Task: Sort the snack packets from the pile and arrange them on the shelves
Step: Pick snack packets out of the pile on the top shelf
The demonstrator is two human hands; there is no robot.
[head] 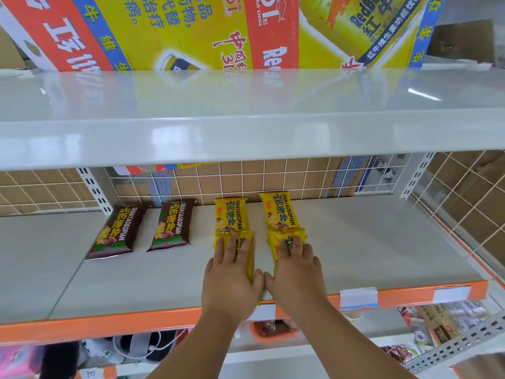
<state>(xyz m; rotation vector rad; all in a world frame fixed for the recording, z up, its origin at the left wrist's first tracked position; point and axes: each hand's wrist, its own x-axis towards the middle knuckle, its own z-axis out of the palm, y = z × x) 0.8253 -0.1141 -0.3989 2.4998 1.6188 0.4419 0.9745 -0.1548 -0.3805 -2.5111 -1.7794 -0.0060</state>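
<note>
On the middle shelf (382,255) lie two brown snack packets (114,228) (170,225) at the left and two yellow ones (229,216) (279,213) farther back in the middle. In front of each back yellow packet lies another yellow packet. My left hand (232,274) rests flat with straight fingers on the front left yellow packet (247,247). Beside it, my right hand (296,269) lies flat on the front right yellow packet (273,242). Both hands cover most of these packets. My thumbs nearly touch.
The shelf has an orange front edge (136,321) with white price labels (358,298). A glossy upper shelf (246,127) overhangs, carrying a large printed carton (191,31). Wire grid panels (464,192) close the back and right side. Mixed goods (437,321) lie on the shelf below.
</note>
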